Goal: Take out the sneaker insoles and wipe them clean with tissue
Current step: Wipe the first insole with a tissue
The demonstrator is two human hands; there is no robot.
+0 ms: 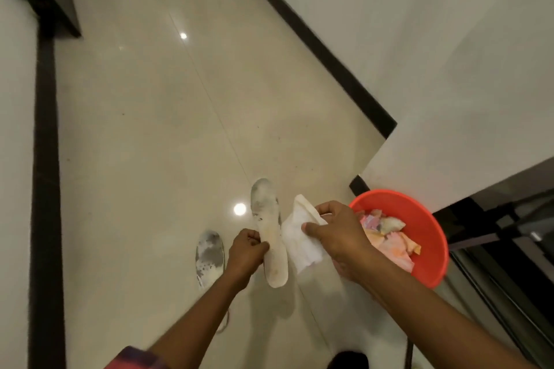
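Long off-white foam insole point(270, 234), grey-smudged at the toe end, held up over the floor, toe pointing away. Left hand point(246, 249) pinches its edge near the middle, fingers curled. Right hand point(337, 234) grips a crumpled white tissue point(301, 241) just beside the insole; contact between the two not clear. Second soiled grey-white insole point(209, 255) lies flat on the glossy cream tiled floor point(150, 129), left of the held one. Round red plastic bowl point(422, 213) at right, by the wall corner, holding crumpled pink and orange scraps point(391, 241).
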